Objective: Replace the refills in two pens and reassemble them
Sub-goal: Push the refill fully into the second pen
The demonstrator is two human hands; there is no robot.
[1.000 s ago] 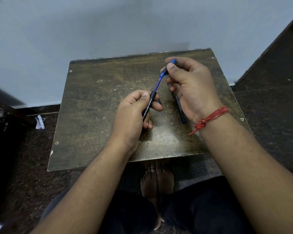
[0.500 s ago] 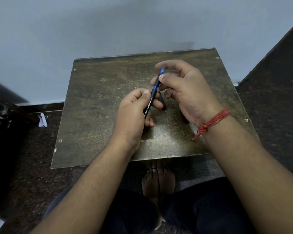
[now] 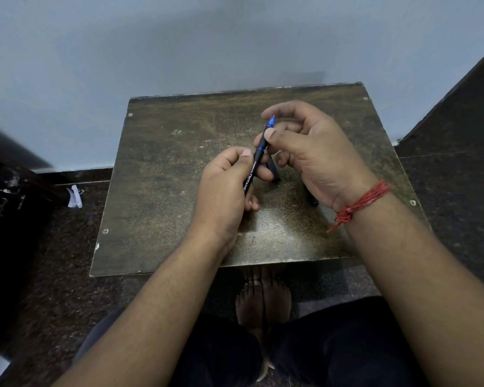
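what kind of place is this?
Probably a room in a home, not a workshop: a small worn table against a plain pale wall, dark speckled stone floor, and bare feet under the table.

The single head camera is looking steeply down, close above the small table point(image 3: 162, 191), facing the wall point(image 3: 179, 37).

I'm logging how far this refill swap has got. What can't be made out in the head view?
- Second pen: only its blue end shows; the right hand hides the rest.
- Pen barrel: its lower end is buried in the left hand.
- Barrel lettering: too small to read fully.
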